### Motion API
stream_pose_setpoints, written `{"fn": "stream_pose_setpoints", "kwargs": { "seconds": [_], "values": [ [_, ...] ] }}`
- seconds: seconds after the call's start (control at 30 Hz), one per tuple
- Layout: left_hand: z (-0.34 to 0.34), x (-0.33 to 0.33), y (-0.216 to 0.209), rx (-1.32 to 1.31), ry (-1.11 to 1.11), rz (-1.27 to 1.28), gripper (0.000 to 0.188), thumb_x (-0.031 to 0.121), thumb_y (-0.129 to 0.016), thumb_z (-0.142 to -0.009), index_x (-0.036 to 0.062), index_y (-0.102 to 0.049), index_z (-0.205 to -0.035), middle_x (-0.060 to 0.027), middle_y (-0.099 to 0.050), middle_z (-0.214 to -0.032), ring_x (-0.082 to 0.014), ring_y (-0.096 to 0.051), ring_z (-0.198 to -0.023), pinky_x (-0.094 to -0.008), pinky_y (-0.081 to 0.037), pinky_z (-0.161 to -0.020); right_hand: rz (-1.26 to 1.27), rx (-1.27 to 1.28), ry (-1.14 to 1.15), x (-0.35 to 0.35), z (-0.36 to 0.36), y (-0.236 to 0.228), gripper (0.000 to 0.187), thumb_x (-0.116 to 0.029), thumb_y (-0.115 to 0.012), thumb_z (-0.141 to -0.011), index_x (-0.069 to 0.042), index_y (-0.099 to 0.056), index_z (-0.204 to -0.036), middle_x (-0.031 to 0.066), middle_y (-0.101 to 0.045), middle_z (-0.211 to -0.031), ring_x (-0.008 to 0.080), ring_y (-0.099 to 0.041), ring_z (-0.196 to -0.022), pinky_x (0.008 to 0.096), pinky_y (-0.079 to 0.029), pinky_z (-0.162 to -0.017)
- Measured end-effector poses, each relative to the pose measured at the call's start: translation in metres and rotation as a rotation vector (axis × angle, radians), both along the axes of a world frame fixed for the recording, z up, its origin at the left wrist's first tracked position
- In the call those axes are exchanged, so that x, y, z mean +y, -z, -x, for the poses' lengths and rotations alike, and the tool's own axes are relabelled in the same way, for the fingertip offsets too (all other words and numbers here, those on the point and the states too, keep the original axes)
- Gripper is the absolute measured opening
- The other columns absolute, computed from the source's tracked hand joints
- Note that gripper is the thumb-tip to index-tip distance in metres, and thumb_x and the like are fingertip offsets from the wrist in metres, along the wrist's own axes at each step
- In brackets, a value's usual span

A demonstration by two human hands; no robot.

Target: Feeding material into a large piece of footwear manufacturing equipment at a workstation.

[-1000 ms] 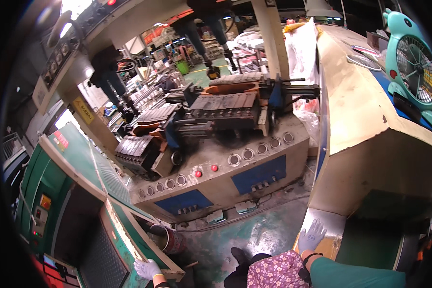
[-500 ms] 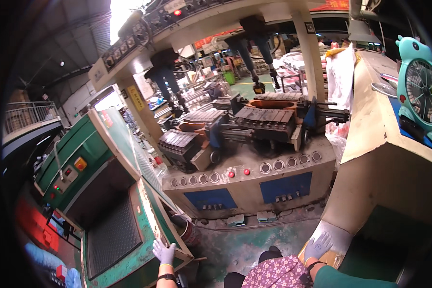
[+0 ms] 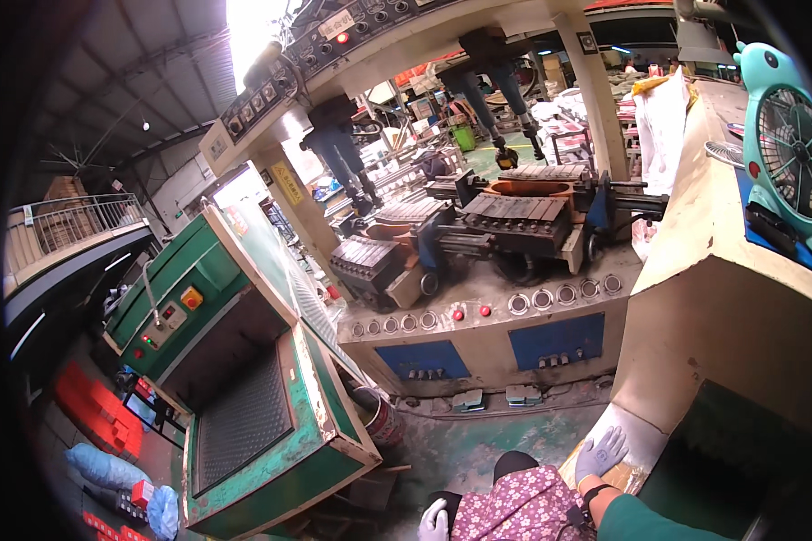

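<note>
1. Since the earlier frame, the left hand (image 3: 435, 521) had moved off the green machine (image 3: 280, 496) and come in to 6 o'clock, by the left edge of the flowered apron (image 3: 514, 505); the view had swung slightly left, while the right hand (image 3: 602, 453) stayed on its plate.

2. That silver plate (image 3: 642, 433) lay between 4 and 5 o'clock, at the foot of the beige housing (image 3: 749, 288), and the gloved right palm rested on it.

3. The right grip was spread, its fingers fanned and pointing toward 1 o'clock, with nothing seen between them. For a steady rest, that was sound: a flat palm shared the load better than fingertips would have.

4. The dark opening (image 3: 708, 460) lay toward 4 o'clock, near that hand. Good practice, I judged, was to keep the fingers on the bright metal and the green sleeve (image 3: 654, 523) clear of the opening's edge.

5. At the left hand I could not tell whether the grip was spread or pressed together; it sat low in view, seemingly against the dark-clad leg, and no held object showed. Keeping it close in seemed wise, well apart from the green machine at 8 o'clock.

6. Two foot pedals (image 3: 468, 400) stood near 5 o'clock on the floor; careful footing meant staying off them while the hand merely rested.
</note>
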State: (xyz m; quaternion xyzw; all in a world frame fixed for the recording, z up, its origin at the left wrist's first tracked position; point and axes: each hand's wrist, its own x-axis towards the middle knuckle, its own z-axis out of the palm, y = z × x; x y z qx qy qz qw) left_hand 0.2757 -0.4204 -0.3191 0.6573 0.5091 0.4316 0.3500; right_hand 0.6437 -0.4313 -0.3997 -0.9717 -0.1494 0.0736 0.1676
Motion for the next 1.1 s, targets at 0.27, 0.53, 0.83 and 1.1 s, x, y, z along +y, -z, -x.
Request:
{"fn": "stream_pose_setpoints", "kwargs": {
  "seconds": [0.27, 0.53, 0.83, 1.1],
  "values": [
    [0.003, 0.02, 0.09, -0.041, -0.083, 0.195, 0.039, 0.029, -0.049, -0.107, 0.0003, -0.068, -0.126, -0.0155, -0.069, -0.128, -0.0261, -0.062, -0.123, -0.0362, -0.045, -0.108, -0.101, -0.111, 0.014, 0.001, -0.003, 0.032, 0.069, -0.042, -0.055, -0.092, -0.006, -0.046, -0.15, 0.011, -0.033, -0.164, 0.0301, -0.023, -0.154, 0.0505, -0.008, -0.127],
    [-0.001, 0.021, 0.138, -0.07, 0.072, 0.394, 0.042, 0.032, -0.057, -0.102, 0.0022, -0.065, -0.131, -0.0159, -0.067, -0.132, -0.028, -0.061, -0.124, -0.0365, -0.045, -0.108, -0.185, -0.268, -0.385, -0.058, -0.024, 0.053, 0.065, -0.042, -0.054, -0.092, -0.005, -0.052, -0.145, 0.0137, -0.04, -0.16, 0.031, -0.03, -0.15, 0.0524, -0.015, -0.123],
    [-0.012, 0.023, 0.166, -0.198, 0.206, 0.641, 0.045, 0.025, -0.063, -0.099, -0.0006, -0.058, -0.136, -0.0185, -0.064, -0.131, -0.0266, -0.06, -0.119, -0.0374, -0.047, -0.102, -0.203, -0.162, -0.481, -0.108, 0.001, 0.075, 0.062, -0.037, -0.053, -0.09, -0.013, -0.051, -0.147, 0.0163, -0.043, -0.157, 0.0329, -0.031, -0.149, 0.0587, -0.017, -0.122],
    [-0.032, 0.015, 0.131, -0.108, 0.269, 0.458, 0.042, 0.027, -0.061, -0.1, 0.0014, -0.062, -0.133, -0.0201, -0.068, -0.126, -0.0263, -0.063, -0.119, -0.0349, -0.048, -0.103, -0.033, -0.347, -0.507, -0.097, -0.003, 0.058, 0.063, -0.036, -0.053, -0.092, -0.01, -0.048, -0.149, 0.014, -0.045, -0.156, 0.0321, -0.037, -0.146, 0.0541, -0.02, -0.122]
  ]
}}
